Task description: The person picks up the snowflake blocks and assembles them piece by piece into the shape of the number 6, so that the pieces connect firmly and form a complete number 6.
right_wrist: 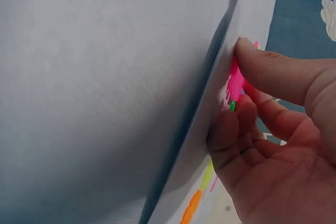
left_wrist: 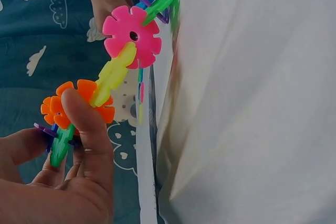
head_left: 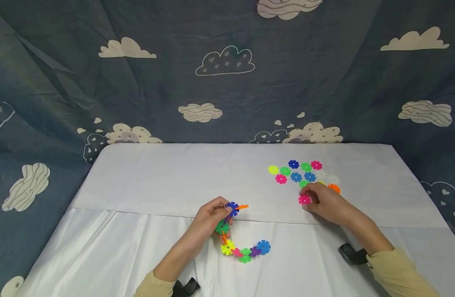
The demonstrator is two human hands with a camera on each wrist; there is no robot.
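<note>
My left hand point(head_left: 209, 216) grips one end of a curved chain of flower-shaped plastic discs joined at their slots. Near its fingertips are a dark blue disc point(head_left: 233, 209) and an orange disc point(head_left: 243, 206) seen edge-on. From there the chain runs through a green disc point(head_left: 222, 227) and a yellow disc point(head_left: 228, 247) to a blue disc point(head_left: 263, 247) at the free end. Between thumb and fingers, my right hand point(head_left: 327, 202) pinches a loose pink disc point(head_left: 304, 199) at the table surface; the right wrist view shows that pink disc point(right_wrist: 236, 81) partly hidden by the fingers.
Loose discs lie in a group beyond the right hand, among them a yellow disc point(head_left: 273, 170), a dark blue disc point(head_left: 293, 164) and an orange disc point(head_left: 334, 188). Some are partly covered by the hand. A white cloth point(head_left: 146, 177) covers the table, with a cloud-patterned curtain point(head_left: 227, 90) behind.
</note>
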